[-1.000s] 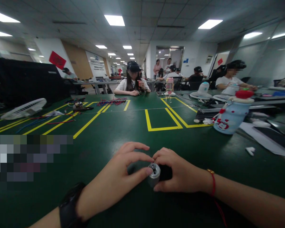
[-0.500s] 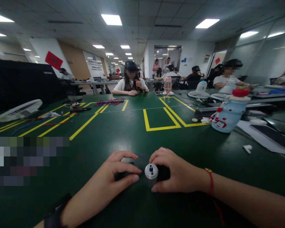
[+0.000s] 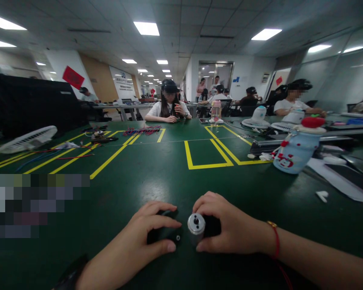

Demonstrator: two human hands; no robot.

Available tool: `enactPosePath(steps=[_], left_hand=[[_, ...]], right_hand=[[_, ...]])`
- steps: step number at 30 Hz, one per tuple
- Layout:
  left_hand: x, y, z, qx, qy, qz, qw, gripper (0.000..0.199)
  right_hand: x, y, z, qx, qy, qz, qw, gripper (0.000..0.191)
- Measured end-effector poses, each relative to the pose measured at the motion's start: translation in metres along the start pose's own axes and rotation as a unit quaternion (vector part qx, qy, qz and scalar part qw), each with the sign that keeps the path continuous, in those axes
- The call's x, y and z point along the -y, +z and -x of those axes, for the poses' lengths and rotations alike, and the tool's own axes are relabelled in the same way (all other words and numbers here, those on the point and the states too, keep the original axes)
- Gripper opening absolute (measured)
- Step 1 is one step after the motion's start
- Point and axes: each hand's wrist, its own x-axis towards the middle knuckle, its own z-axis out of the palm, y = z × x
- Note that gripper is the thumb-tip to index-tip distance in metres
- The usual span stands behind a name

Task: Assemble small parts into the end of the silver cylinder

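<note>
A silver cylindrical motor (image 3: 196, 230) stands upright on the green table, its end face with a shaft and small dark holes turned up. My right hand (image 3: 222, 225) curves around its right side, thumb at the front and fingers behind, holding it. Left of the motor, my left hand (image 3: 147, 229) rests near the tabletop, thumb and fingers apart, with nothing seen between them. Just beside its thumb tip lies a tiny light ring-shaped piece (image 3: 178, 238), too small to name. The space under the left palm is dark.
A light blue bottle (image 3: 299, 151) with a red top stands at the right, near a small white piece (image 3: 322, 196). Yellow tape (image 3: 210, 166) marks the green table (image 3: 145, 173). Wires (image 3: 142, 130) and a white fan (image 3: 27, 139) lie farther left. Another person (image 3: 167, 106) sits opposite.
My left fingers have drawn slightly back from the motor, and the tiny ring-shaped piece now shows by the thumb. My right hand stays around the motor. The view has shifted slightly.
</note>
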Motion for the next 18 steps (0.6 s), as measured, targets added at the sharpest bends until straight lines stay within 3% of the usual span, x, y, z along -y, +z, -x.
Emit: enactPosePath(steps=[9, 13, 18], left_hand=[[0.018, -0.008, 0.020, 0.001, -0.025, -0.013, 1.000, 0.038], [0.007, -0.003, 0.013, -0.026, -0.018, -0.036, 0.999, 0.033], [-0.018, -0.002, -0.003, -0.059, -0.006, -0.037, 0.998, 0.012]], right_hand=[[0.000, -0.001, 0.001, -0.001, 0.000, -0.003, 1.000, 0.043], [0.000, 0.001, 0.002, -0.001, -0.002, 0.005, 1.000, 0.042], [0.000, 0.001, 0.000, 0.000, 0.003, 0.012, 1.000, 0.042]])
